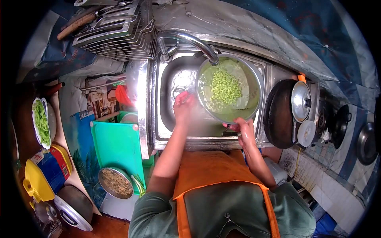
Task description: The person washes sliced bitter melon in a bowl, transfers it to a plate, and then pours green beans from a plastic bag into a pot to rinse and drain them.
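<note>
A round metal pot [256, 104] sits tilted over the right side of the sink, below the faucet [212, 58]. Shelled green beans [225, 85] are heaped in the greenish water inside it. My right hand [244, 133] grips the pot at its near edge, where a dark handle partly shows. To the left of the pot, my left hand [184, 104] hangs over the basin with loosely bent fingers, somewhat blurred, and nothing shows in it. The sink [168, 85] is stainless steel, with its drain visible near my left hand.
A wire dish rack [127, 47] stands at the sink's upper left. Right of the sink are a large dark pan [278, 119] and a metal lid [301, 101]. A green board [117, 146] and a bowl of brown food [116, 183] lie to the left.
</note>
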Action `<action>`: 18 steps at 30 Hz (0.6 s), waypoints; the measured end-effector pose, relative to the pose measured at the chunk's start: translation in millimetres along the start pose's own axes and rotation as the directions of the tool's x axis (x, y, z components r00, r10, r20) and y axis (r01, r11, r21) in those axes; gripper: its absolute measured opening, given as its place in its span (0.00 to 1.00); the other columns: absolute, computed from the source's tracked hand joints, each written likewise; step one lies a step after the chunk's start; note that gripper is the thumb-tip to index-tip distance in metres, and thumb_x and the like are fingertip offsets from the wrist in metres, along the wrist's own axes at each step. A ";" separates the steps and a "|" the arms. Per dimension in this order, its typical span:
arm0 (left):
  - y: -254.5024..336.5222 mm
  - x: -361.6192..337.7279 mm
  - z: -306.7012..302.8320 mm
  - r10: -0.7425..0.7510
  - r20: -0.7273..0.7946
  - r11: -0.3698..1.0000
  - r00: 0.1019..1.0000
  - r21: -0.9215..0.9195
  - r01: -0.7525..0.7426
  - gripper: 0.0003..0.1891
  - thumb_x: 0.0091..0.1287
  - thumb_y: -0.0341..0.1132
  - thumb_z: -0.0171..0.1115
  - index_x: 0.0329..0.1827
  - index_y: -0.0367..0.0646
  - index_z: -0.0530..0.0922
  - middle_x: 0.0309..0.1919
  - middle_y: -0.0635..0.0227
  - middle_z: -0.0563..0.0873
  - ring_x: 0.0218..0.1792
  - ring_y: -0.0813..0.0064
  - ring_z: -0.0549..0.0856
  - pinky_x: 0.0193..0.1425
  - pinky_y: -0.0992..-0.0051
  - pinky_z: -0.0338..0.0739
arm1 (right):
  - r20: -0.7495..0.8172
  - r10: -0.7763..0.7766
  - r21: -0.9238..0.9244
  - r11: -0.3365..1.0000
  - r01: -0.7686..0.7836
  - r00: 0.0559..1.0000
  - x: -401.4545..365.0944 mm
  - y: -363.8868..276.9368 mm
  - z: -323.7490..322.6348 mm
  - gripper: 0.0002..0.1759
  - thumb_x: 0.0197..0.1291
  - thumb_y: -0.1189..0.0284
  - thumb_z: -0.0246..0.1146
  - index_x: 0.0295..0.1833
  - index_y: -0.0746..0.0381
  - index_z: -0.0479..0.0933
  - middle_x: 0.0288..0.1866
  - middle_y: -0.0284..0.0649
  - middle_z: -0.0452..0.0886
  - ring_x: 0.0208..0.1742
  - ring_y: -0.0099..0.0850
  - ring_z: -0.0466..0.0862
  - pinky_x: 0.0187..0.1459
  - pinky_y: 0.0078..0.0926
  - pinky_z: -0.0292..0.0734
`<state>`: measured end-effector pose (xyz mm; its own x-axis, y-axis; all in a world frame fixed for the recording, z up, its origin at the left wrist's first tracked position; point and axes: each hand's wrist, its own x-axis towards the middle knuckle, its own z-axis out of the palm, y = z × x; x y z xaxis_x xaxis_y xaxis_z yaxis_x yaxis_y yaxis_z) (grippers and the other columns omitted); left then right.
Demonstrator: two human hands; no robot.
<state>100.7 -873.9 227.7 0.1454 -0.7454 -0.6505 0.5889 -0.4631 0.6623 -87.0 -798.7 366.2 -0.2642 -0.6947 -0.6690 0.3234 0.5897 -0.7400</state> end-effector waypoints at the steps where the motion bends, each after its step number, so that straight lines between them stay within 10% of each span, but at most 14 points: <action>1: 4.7 -2.4 1.7 -0.064 0.069 0.998 0.996 -0.023 0.065 0.11 0.72 0.26 0.48 0.54 0.36 0.74 0.46 0.62 0.81 0.47 0.72 0.81 0.47 0.73 0.81 | -0.007 -0.005 0.009 1.000 0.005 1.000 0.0 -0.6 1.5 0.20 0.56 0.78 0.52 0.52 0.83 0.69 0.46 0.56 0.81 0.39 0.40 0.86 0.40 0.28 0.85; 9: 24.3 -17.8 18.9 -0.294 0.229 0.924 0.928 -0.180 0.337 0.13 0.74 0.36 0.49 0.51 0.35 0.74 0.41 0.66 0.80 0.42 0.75 0.81 0.49 0.72 0.80 | -0.022 -0.010 0.030 0.999 0.011 1.000 2.3 2.5 1.7 0.17 0.56 0.78 0.52 0.47 0.82 0.72 0.44 0.54 0.81 0.37 0.39 0.86 0.40 0.27 0.85; 18: -3.5 -1.9 -0.9 -0.132 0.301 0.988 0.945 0.118 0.101 0.10 0.73 0.30 0.51 0.51 0.34 0.75 0.46 0.62 0.81 0.47 0.73 0.81 0.54 0.74 0.80 | -0.040 -0.005 0.022 1.000 0.006 0.999 2.7 2.4 0.0 0.15 0.56 0.80 0.53 0.46 0.81 0.72 0.45 0.52 0.80 0.38 0.38 0.85 0.41 0.29 0.85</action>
<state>99.0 -870.5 226.3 -0.1795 -0.7870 -0.5903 0.5031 -0.5891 0.6324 -86.9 -799.2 362.7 -0.3019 -0.6807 -0.6675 0.3418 0.5763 -0.7423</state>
